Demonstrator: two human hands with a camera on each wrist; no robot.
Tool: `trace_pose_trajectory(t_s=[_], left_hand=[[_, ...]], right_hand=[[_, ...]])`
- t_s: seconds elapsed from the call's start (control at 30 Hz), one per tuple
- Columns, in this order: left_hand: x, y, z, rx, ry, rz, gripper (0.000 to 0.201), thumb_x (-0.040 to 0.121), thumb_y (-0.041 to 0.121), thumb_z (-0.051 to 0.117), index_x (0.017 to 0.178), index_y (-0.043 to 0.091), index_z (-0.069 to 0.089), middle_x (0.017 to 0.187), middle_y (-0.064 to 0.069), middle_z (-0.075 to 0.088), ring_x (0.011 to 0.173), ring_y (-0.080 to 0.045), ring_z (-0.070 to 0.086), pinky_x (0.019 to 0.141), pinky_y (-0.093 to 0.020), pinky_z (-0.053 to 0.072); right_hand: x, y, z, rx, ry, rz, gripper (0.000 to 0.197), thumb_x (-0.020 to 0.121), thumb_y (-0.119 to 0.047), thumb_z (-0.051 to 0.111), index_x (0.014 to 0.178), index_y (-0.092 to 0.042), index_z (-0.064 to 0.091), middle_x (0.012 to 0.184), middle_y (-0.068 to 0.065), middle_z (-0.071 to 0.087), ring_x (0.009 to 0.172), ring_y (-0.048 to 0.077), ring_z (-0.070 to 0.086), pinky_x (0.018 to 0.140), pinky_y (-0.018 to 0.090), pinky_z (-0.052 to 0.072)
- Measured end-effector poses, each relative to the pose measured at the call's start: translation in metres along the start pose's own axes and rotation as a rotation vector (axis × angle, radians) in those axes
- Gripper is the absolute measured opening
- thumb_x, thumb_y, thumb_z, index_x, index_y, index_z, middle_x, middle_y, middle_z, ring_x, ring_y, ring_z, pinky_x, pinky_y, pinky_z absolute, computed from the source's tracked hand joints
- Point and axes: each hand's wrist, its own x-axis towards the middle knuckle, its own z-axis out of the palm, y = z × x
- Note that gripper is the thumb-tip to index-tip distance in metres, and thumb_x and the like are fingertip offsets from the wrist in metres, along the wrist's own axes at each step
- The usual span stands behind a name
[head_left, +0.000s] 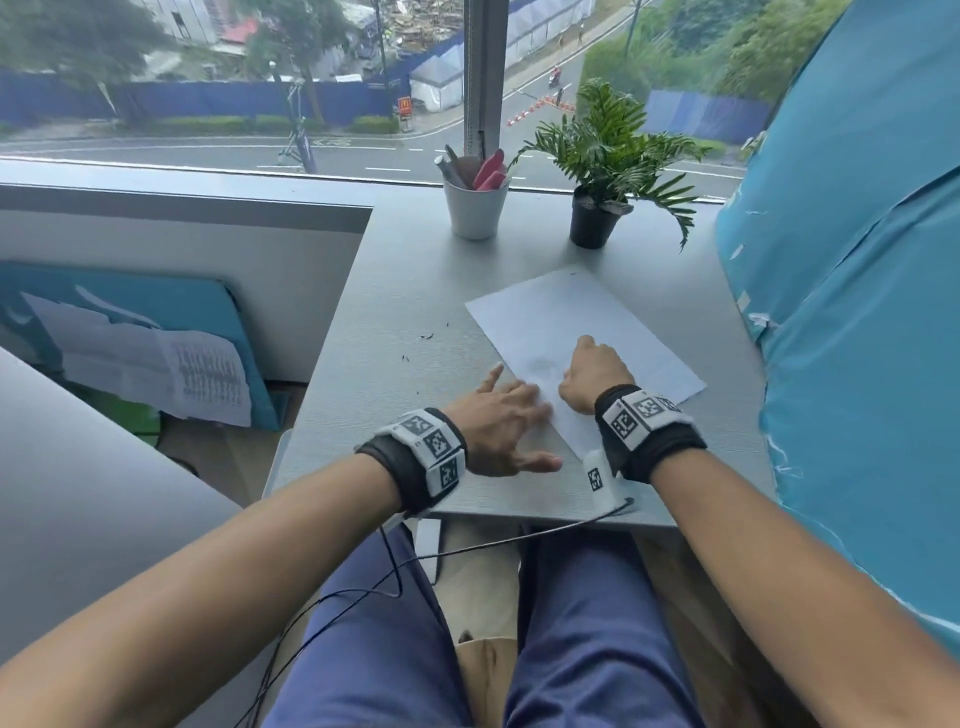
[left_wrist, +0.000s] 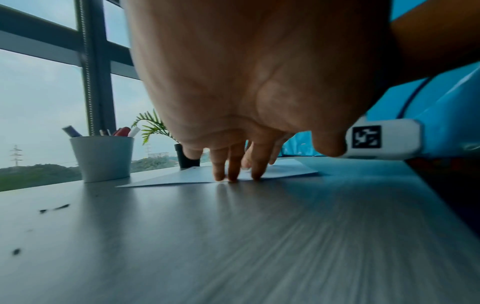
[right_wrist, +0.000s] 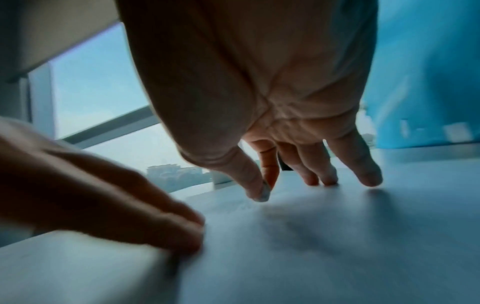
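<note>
Grey tabletop (head_left: 395, 291) under a wide window (head_left: 208, 78) carries a white sheet of paper (head_left: 587, 312), which lies flat and skewed directly beneath both sets of fingers. The right hand (head_left: 597, 374) stands on the sheet, its fingers (right_wrist: 363, 166) straight and slightly spread, tips pressing the paper and gripping nothing. The left hand (head_left: 493, 431) lies just beside it, fingers (left_wrist: 235, 162) fanned wide and straight, tips on the sheet's near-left edge where it meets the tabletop. Dark crumbs (head_left: 426, 336) lie beyond and left of the left fingers. Well beyond the fingertips stand a white cup (head_left: 475, 213) of pens (head_left: 488, 171) and, right of it, a potted plant (head_left: 595, 223). Blue sheeting (head_left: 857, 286) hangs right of the right fingers.
</note>
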Motion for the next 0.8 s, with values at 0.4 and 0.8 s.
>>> trace_pose_trajectory(t_s=[0.4, 0.8], left_hand=[[0.013, -0.027, -0.01, -0.147, 0.08, -0.029, 0.055, 0.098, 0.033, 0.054, 0.149, 0.019, 0.039, 0.16, -0.002, 0.028, 0.145, -0.021, 0.029, 0.119, -0.045, 0.023], [0.029, -0.047, -0.022, -0.116, -0.009, -0.208, 0.094, 0.065, 0.065, 0.079, 0.145, 0.049, 0.033, 0.151, 0.004, 0.022, 0.136, -0.023, 0.025, 0.111, -0.05, 0.023]], right_hand=[[0.008, 0.043, -0.02, -0.022, -0.167, -0.553, 0.01, 0.091, -0.03, 0.059, 0.096, -0.027, 0.05, 0.097, 0.003, 0.064, 0.088, 0.024, 0.058, 0.077, 0.035, 0.044], [0.01, 0.037, -0.013, 0.175, 0.13, -0.409, 0.011, 0.081, -0.021, 0.07, 0.084, -0.011, 0.075, 0.079, 0.003, 0.073, 0.075, 0.016, 0.066, 0.077, 0.026, 0.055]])
